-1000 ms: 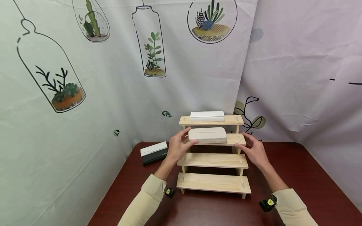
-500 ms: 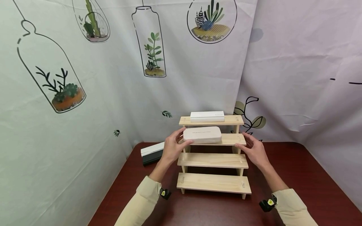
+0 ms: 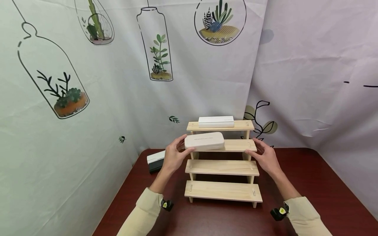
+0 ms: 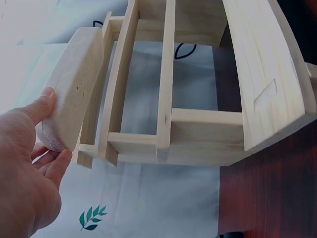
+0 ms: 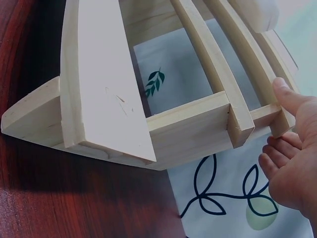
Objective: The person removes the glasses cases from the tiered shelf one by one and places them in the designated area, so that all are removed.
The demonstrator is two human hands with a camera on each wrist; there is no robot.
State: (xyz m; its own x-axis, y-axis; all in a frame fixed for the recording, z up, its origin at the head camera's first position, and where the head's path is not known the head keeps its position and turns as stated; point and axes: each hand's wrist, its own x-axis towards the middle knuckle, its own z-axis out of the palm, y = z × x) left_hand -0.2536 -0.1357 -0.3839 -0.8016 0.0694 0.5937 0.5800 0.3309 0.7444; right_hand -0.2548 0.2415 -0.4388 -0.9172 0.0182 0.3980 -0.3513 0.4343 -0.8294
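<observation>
My left hand (image 3: 173, 156) pinches the left end of a white glasses case (image 3: 204, 141), thumb in front and fingers behind. The case overlaps the second tier from the top of a four-step pale wooden display stand (image 3: 222, 167) and sticks out past its left end. In the left wrist view the case (image 4: 74, 84) slants away from the thumb. My right hand (image 3: 265, 159) grips the right end of that same tier. The right wrist view has its thumb on the board's edge, with the other fingers curled below.
A slim white case (image 3: 216, 122) lies on the top tier. On the dark red table (image 3: 130, 203), left of the stand, a white-and-black case (image 3: 156, 161) is partly hidden by my left hand. A printed curtain (image 3: 189, 85) hangs close behind.
My left hand has slid the glasses case leftward along the second tier, past its left end. It now covers more of the white-and-black case. My right hand has stayed put.
</observation>
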